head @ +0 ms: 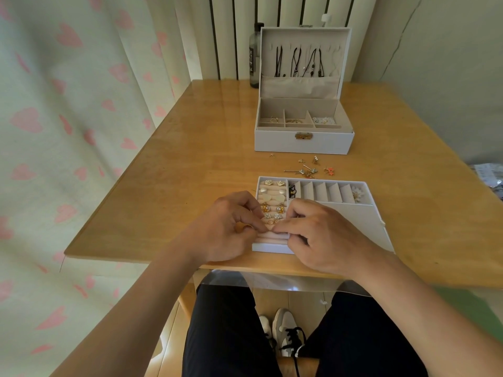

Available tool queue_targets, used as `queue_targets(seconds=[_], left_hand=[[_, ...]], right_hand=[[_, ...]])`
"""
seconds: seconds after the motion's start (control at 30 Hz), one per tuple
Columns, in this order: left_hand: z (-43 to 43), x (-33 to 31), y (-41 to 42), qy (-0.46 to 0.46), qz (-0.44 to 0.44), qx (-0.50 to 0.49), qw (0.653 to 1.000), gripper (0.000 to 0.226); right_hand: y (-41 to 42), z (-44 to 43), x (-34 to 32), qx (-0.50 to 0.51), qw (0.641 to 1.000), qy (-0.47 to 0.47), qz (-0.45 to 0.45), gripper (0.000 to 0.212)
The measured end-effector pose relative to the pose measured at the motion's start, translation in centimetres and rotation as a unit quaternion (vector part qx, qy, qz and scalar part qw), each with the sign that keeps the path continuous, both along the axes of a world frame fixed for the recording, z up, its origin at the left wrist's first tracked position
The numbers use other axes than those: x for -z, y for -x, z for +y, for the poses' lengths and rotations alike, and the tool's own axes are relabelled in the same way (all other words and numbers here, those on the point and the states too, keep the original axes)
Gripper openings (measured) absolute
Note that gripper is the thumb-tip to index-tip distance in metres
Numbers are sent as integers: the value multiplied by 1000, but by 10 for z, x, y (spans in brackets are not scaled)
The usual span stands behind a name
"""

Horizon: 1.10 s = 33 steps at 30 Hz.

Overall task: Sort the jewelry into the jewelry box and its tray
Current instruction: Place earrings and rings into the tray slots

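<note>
A white tray (353, 221) lies at the table's near edge. Its left part has pink roll rows (272, 238) with several flower, pearl and gold earrings (272, 208) stuck in them. My left hand (223, 229) and my right hand (324, 235) meet fingertip to fingertip over a lower roll row. The left hand's curled fingers hold a small gold piece (243, 227). Whatever sits between the right hand's thumb and forefinger is hidden. Behind stands the open white jewelry box (303, 144). Loose earrings and pins (309, 170) lie between box and tray.
Necklaces hang inside the box lid (302, 61), and small pieces lie in the box's compartments. A dark bottle (254, 55) stands left of the lid. The tray's top right compartment holds a white flower piece (356, 194). A heart-print curtain hangs at the left.
</note>
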<state>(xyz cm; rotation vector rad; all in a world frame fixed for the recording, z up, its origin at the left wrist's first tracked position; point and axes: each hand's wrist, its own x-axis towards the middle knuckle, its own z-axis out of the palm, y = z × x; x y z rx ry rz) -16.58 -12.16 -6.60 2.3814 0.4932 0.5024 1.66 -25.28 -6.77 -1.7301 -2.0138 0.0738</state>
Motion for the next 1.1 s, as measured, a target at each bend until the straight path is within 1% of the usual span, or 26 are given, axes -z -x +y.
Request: queue_targets(seconds=[0.2,0.4,0.67,0.77,0.9,1.0,1.1], left_hand=[[-2,-3,0,1,4,-3,1000,33],[-2,-4,0,12,-1,-8,1000,31],[-2,-4,-3,14,13,-5,1000,31],[-1,-3,-5,22,9,-7,1000,30],[1,-7,-12,32,-11,-10,999,24],[5,-13,-24,26,-21,-7,999,20],[11,-18,-39,21,-24,-5,999,20]], right_hand=[[-1,0,1,-8,1000,-15,-15,41],[-2,-4,0,0,999,-37,22,34],[0,-2,0,-1,1000,-18,5,32],[-2,-2,-1,13,999,-8,50,32],[-4,1,-5,27,994,11,105,33],[-6,3,-9,28,993,20,117,36],[-14,10,-11,30,993,12,114,33]])
